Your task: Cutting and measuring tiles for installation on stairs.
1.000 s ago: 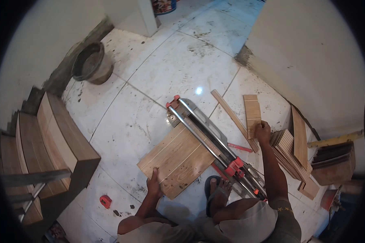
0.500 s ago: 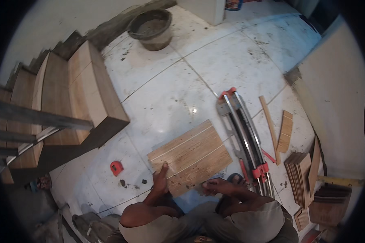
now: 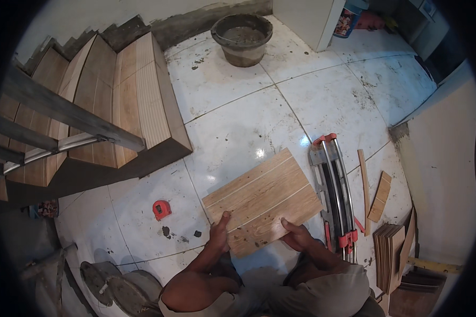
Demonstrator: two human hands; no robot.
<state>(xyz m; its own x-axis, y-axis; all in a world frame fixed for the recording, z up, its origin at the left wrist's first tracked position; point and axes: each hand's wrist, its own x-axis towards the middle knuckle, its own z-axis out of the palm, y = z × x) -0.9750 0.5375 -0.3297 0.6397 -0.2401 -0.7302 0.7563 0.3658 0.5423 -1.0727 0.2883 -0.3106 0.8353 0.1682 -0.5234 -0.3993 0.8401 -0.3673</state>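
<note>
A rectangular wood-look tile (image 3: 264, 198) with pale lines along it is tilted before my knees, dark specks dotting its near part. My left hand (image 3: 220, 231) grips its left edge, thumb on the top face and fingers hidden underneath. At the near right edge my right hand (image 3: 297, 235) holds it the same way, thumb on top. Just beyond the tile's right end lies a manual tile cutter (image 3: 336, 195) with twin steel rails and red fittings. A red tape measure (image 3: 162, 210) rests on the floor to the left of my left hand.
Tiled stairs (image 3: 143, 95) with a grey metal railing (image 3: 74, 113) rise at the left. A black bucket (image 3: 241, 42) stands at the back. Cut tile strips (image 3: 380, 195) and stacked tiles (image 3: 388, 253) lie right of the cutter. Mortar pans (image 3: 135, 293) sit at the lower left.
My right hand has moved up from the tile's near corner and now grips its edge with the thumb on top. The whole view has shifted, with the floor things appearing further right.
</note>
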